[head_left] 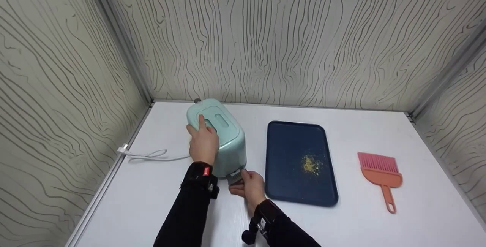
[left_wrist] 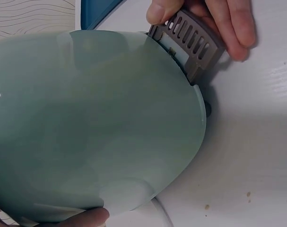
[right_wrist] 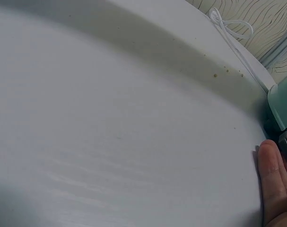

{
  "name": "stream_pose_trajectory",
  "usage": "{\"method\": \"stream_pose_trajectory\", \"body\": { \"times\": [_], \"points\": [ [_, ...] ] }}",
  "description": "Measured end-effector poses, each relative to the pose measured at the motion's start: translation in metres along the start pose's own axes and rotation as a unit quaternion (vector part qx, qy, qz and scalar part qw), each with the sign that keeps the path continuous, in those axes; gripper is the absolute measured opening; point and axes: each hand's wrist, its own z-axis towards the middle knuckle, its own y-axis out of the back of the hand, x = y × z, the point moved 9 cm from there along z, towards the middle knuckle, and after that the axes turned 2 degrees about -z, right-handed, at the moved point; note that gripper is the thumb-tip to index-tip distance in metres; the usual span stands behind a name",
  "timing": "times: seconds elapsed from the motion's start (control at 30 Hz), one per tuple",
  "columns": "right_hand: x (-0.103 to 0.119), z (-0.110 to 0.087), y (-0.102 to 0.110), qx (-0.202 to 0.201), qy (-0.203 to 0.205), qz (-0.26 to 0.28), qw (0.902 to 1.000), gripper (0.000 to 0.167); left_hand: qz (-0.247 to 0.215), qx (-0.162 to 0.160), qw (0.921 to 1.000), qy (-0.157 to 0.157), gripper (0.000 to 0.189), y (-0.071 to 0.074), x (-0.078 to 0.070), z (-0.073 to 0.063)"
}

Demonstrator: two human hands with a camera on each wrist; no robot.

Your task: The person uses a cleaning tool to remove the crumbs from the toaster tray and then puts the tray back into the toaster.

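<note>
A mint-green toaster stands on the white table, with two slots in its top. My left hand rests on that top with one finger stretched toward a slot. In the left wrist view a finger lies along the toaster's side. At the toaster's near end, my right hand pinches a grey slotted crumb tray between thumb and fingers. The tray sticks partly out of the toaster's lower edge; its inner part is hidden. In the right wrist view the right hand appears at the edge, beside the tray.
A dark blue tray with yellowish crumbs lies right of the toaster. Farther right is a dustpan-shaped orange brush with pink bristles. A white cord runs left. Small crumbs dot the table near the toaster.
</note>
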Motion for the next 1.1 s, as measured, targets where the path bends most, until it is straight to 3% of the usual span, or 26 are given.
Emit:
{"method": "stream_pose_trajectory", "body": {
  "times": [1.1],
  "points": [
    [0.0028,0.0076,-0.0036,-0.011,-0.002,-0.021,0.9997,0.037,0.009,-0.003,0.9999,-0.012,0.053,0.0012,-0.0016,-0.0006]
  ]
}}
